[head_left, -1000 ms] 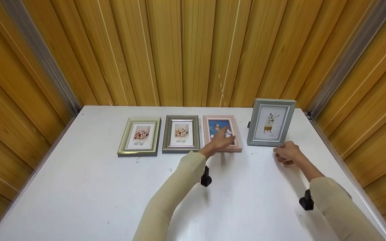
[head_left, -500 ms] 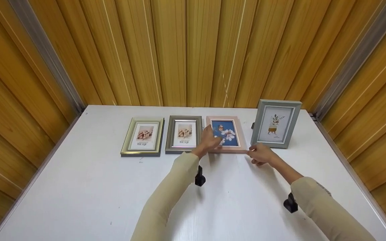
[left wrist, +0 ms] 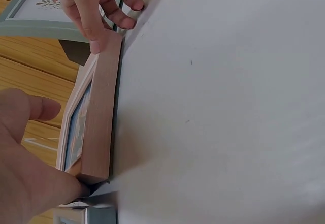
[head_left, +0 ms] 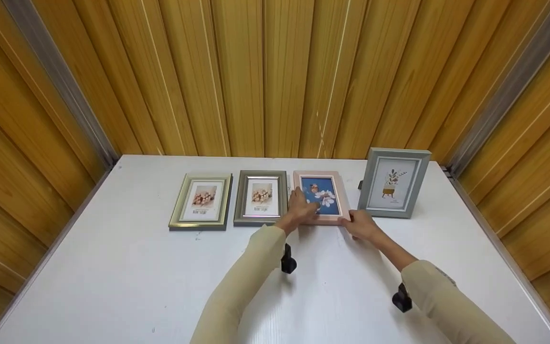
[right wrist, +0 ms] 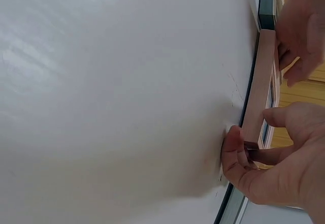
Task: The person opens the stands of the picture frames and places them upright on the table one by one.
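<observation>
- Nearest, my sleeves (head_left: pixel 237 291) run in from the bottom edge of the frame, a black wrist device (head_left: pixel 288 260) showing at the left cuff and another at the right, both over the white bench (head_left: pixel 112 286).
- My left hand (head_left: pixel 300 208), just right of centre, lies along the left side of the pink frame (head_left: pixel 322 193). Its fingers look mostly straight against that edge, and its thumb stands off the front, so I would not call it a grip.
- My right hand (head_left: pixel 362 225) has its fingers curled, pinching the frame's lower right corner.
- The pink frame sits right of centre, face up on the bench. I judge it light and stiff, with a smooth moulding that could slip, and a front pane, if glass, that could crack. I would hold it by opposite side borders or the lower corners, off the picture.
- To its left, in the middle of the picture, lies the grey-brown frame (head_left: pixel 261 197), and further left the gold frame (head_left: pixel 201 200).
- On the right, the grey-green frame (head_left: pixel 393 184) stands tilted back; its dark support (left wrist: pixel 75 51) shows only partly.
- Behind everything rises the wood-patterned wall (head_left: pixel 284 81).
- My left fingertips are mostly hidden at the pink frame's edge; its back is out of sight, and I cannot tell whether the pinched corner is lifted.
</observation>
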`<state>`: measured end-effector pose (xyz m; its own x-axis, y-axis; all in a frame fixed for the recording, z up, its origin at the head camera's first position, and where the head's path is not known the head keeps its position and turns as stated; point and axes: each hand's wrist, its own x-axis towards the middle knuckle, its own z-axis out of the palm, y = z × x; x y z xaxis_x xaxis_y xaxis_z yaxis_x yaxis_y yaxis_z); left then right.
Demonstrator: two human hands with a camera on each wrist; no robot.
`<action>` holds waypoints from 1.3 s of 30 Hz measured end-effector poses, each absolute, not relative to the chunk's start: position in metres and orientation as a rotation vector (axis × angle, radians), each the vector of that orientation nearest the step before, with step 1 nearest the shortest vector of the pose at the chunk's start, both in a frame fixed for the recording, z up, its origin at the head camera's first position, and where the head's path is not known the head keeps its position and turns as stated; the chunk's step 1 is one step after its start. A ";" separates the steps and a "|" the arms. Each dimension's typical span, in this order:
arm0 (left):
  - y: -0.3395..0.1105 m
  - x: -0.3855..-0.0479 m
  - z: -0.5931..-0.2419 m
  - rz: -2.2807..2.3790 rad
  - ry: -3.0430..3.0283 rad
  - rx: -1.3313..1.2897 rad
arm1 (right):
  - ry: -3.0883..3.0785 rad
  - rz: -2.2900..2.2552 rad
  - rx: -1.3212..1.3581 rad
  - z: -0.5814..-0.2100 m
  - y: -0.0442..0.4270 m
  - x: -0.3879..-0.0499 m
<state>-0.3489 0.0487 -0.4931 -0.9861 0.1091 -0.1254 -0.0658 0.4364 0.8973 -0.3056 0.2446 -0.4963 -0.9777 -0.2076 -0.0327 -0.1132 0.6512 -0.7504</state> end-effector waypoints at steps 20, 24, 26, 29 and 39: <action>0.055 -0.348 -0.476 1.820 2.290 -0.198 | 2.621 -1.410 0.231 -0.492 0.231 -0.297; 0.053 -0.347 -0.472 1.838 2.257 -0.261 | 2.634 -1.394 0.228 -0.489 0.229 -0.296; 0.052 -0.348 -0.471 1.872 2.222 -0.285 | 2.652 -1.393 0.207 -0.487 0.229 -0.294; 0.051 -0.346 -0.468 1.956 2.134 -0.310 | 2.643 -1.425 0.182 -0.483 0.231 -0.291; 0.039 -0.350 -0.458 2.172 2.032 -0.343 | 2.552 -1.523 0.170 -0.476 0.234 -0.287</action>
<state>-0.3501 0.0387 -0.4580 -0.9631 -0.0483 -0.2646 -0.2608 -0.0729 0.9626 -0.2867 0.2343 -0.4762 -0.9800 0.0136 -0.1987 0.1813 0.4738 -0.8617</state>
